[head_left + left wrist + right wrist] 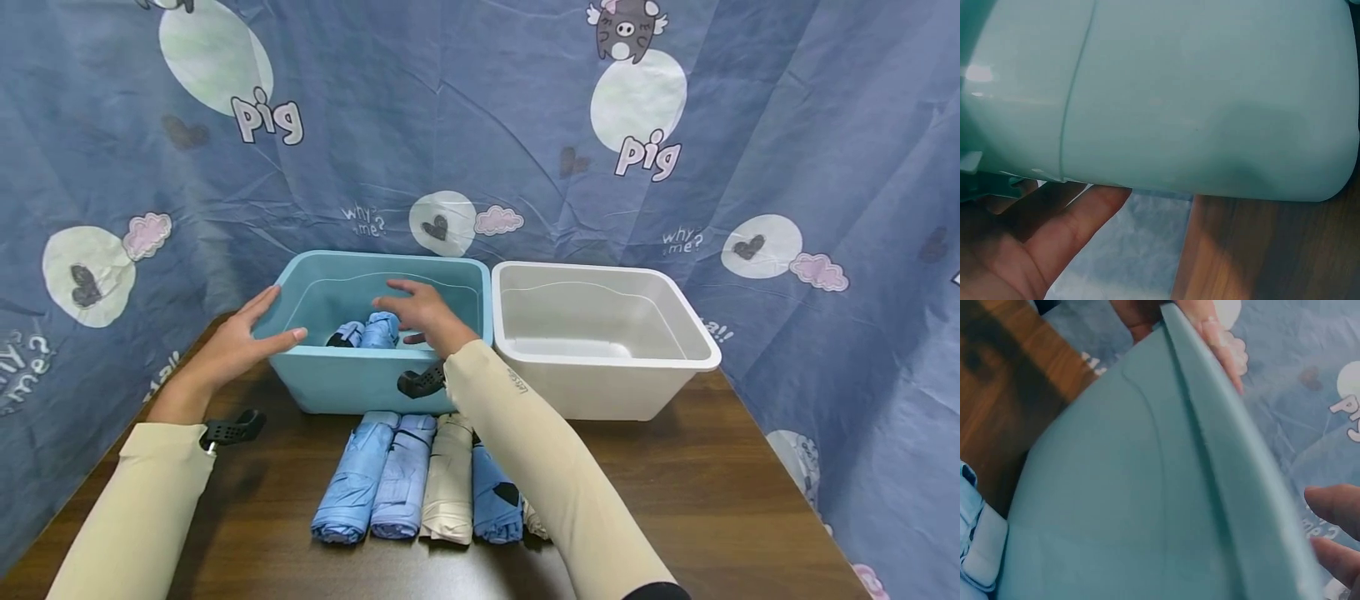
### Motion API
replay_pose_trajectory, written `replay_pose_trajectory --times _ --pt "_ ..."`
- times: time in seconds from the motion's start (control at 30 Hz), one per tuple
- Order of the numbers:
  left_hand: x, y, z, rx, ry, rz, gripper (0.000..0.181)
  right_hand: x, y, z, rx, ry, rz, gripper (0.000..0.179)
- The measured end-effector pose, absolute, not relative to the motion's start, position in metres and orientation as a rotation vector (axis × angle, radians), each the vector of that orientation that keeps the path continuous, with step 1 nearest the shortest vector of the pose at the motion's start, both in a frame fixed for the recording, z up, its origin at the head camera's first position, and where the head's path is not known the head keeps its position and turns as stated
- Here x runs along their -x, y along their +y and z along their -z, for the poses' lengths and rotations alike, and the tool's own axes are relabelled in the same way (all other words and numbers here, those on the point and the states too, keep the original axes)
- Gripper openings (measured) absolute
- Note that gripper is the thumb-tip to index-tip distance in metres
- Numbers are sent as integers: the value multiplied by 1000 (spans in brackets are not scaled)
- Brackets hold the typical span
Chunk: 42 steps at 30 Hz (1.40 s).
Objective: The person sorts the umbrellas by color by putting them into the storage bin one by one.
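Observation:
My left hand (243, 333) rests at the left end of a teal plastic bin (360, 379), fingers straight along its side and thumb stretched toward the front rim. In the left wrist view the fingers (1085, 219) lie against the bin's outer wall. My right hand (427, 312) reaches over the front rim into the bin, fingers spread, holding nothing. Just left of it, inside the bin, are a light blue rolled fabric bundle (381, 331) and another blue one with a black patch (347, 334). The rim hides their lower parts.
A white plastic bin (600, 387) stands right beside the teal one. In front, on the brown wooden table (675, 500), several rolled bundles lie in a row, blue and beige (450, 483); my right sleeve partly covers the rightmost. A blue printed cloth (525, 125) hangs behind.

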<state>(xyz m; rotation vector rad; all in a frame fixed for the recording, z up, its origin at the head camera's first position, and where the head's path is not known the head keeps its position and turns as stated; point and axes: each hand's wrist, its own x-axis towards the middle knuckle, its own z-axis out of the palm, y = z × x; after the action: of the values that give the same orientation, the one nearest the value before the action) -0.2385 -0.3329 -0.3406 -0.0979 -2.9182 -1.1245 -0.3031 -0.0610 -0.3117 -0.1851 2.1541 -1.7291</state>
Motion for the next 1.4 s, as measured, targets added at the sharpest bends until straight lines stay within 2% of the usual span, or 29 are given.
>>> replay_pose_trajectory --times 0.3,0.6,0.9,1.4 --pt "238 -331 341 101 -2893 1141 98 295 -36 297 291 2154 1712 54" --pt "238 -334 339 94 -2876 1146 96 272 -11 286 510 2254 1658 50" --pt "237 -332 340 92 -2885 1157 95 245 22 292 707 2393 1635 48" --pt "238 -330 341 81 -2888 1155 95 221 80 300 711 2308 1830 45"
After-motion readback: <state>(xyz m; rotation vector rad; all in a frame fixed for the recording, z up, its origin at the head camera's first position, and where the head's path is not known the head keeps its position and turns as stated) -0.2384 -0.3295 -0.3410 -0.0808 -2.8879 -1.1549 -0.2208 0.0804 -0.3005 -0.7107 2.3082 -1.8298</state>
